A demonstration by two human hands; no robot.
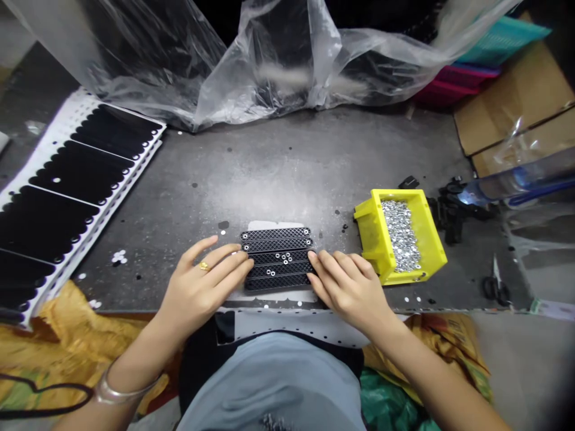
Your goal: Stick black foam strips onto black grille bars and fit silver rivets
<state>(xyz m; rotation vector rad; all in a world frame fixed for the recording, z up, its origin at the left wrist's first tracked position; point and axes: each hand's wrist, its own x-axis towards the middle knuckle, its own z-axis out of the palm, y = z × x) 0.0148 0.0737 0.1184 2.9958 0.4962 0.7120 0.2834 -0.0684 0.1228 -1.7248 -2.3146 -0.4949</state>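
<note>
Several black lattice-patterned strips [276, 245] lie side by side on a pale sheet near the table's front edge. Small metal rings sit at both ends of the two farthest strips, and several loose rings [283, 257] rest on the middle ones. My left hand [204, 278] reaches in with fingers stretched out, its fingertips touching the strips' left ends. At the right ends are the fingertips of my right hand [348, 287], its fingers slightly bent and apart. Whether a small ring is under any fingertip is hidden.
A yellow bin [433, 254] full of small metal rings stands right of my right hand. Scissors [496, 287] lie farther right. Black pieces on white sheets [58, 206] fill the left side. Clear plastic [269, 78] hangs across the back, with cardboard boxes [516, 96] at back right.
</note>
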